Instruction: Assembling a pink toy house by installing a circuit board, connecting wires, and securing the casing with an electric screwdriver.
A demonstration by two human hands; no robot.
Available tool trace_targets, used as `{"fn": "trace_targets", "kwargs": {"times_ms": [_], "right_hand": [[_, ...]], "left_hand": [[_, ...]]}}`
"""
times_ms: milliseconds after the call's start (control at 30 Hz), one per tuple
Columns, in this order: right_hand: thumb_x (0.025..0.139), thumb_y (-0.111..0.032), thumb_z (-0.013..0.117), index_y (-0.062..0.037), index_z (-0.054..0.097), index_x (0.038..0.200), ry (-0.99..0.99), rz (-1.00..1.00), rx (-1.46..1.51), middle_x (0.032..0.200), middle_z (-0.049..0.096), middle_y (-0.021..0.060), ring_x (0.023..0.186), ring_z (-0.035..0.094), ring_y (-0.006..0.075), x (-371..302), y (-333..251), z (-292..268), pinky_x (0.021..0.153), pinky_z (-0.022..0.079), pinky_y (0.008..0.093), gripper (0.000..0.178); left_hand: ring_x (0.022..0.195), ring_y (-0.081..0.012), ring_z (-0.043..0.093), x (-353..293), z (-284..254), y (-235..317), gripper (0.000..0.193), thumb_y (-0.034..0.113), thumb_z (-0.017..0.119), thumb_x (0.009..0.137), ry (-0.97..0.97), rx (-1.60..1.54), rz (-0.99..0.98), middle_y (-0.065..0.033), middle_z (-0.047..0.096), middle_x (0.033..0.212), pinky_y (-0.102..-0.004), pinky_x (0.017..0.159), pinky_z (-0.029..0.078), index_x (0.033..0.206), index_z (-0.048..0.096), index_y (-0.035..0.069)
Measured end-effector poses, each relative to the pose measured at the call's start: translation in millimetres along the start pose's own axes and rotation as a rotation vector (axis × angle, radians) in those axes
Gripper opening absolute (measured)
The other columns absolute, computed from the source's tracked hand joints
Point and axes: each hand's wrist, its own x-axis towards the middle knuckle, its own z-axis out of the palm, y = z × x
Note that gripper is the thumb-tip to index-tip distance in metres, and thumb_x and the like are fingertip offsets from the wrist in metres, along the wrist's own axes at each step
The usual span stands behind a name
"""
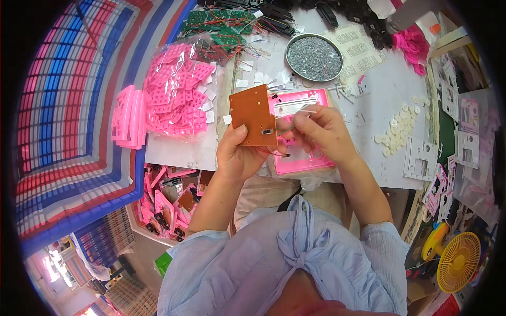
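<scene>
My left hand (234, 154) grips a brown circuit board (250, 117) by its lower edge, thumb on the face. The board is tilted up and has a small black switch near its lower right corner. Thin red wires run out from beneath it. My right hand (328, 136) is closed just right of the board, fingertips pinched together near thin wires and a pale strip. What exactly the pinch holds is hidden. Under both hands lies a pink plastic housing (303, 164), open side up, on the table in front of me.
A round tray of small screws (314, 58) stands behind the housing. White round buttons (398, 129) lie scattered at right. A bag of pink keypads (176, 95), pink panels (129, 118) and green circuit boards (219, 23) are at left. Below the table edge, a box holds assembled pink units (166, 203).
</scene>
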Motion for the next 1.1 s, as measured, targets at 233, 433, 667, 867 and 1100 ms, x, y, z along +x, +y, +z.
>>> {"fn": "trace_targets", "kwargs": {"times_ms": [233,433,667,867,1100], "right_hand": [[0.104,-0.036,0.055,-0.0020,0.068,0.087,-0.049,0.095,-0.084,0.061,0.060,0.0017,0.049,0.051,0.0062,-21.0,-16.0,-17.6,0.045,0.039,0.0227,0.040],[0.088,-0.015,0.076,-0.0028,0.070,0.101,0.481,-0.514,-0.799,0.065,0.058,0.0027,0.055,0.054,0.0090,-51.2,-44.0,-5.6,0.048,0.038,0.0256,0.019],[0.073,-0.009,0.082,-0.0082,0.071,0.102,0.300,-1.067,-1.092,0.077,0.062,0.0050,0.060,0.058,0.0214,-19.3,-38.4,22.9,0.051,0.044,0.0290,0.031],[0.085,-0.006,0.073,-0.0029,0.065,0.092,0.007,-0.387,-0.682,0.075,0.064,0.0035,0.054,0.055,0.0137,-26.4,-47.4,22.6,0.050,0.043,0.0280,0.011],[0.097,-0.016,0.062,-0.0011,0.061,0.099,-0.254,0.263,0.139,0.082,0.070,0.0085,0.069,0.070,0.0152,-31.2,-48.8,-7.7,0.051,0.052,0.0254,0.015]], "left_hand": [[0.082,-0.0172,0.044,6.1,-0.9,4.8,0.038,0.043,0.046,0.102,-0.006,0.031,0.023,-0.0041,0.049,0.081,-0.0287,0.057,0.038,0.111,0.056,0.007],[0.089,-0.0171,0.047,-1.2,15.2,2.6,0.040,0.042,0.046,0.103,0.113,0.068,-0.025,-0.0043,0.055,0.087,-0.0260,0.060,0.039,0.123,0.054,0.009],[0.096,-0.0179,0.059,4.2,25.7,-7.2,0.045,0.039,0.047,0.103,0.216,0.056,-0.016,-0.0113,0.065,0.108,-0.0269,0.062,0.043,0.136,0.050,0.008],[0.080,-0.0190,0.066,2.7,38.6,-0.3,0.051,0.035,0.046,0.104,0.301,0.192,0.033,-0.0191,0.065,0.122,-0.0278,0.053,0.049,0.144,0.044,0.004],[0.076,-0.0178,0.064,1.2,21.5,-2.3,0.050,0.036,0.045,0.105,0.135,-0.078,-0.128,-0.0210,0.065,0.120,-0.0248,0.039,0.044,0.142,0.046,0.003]]}}
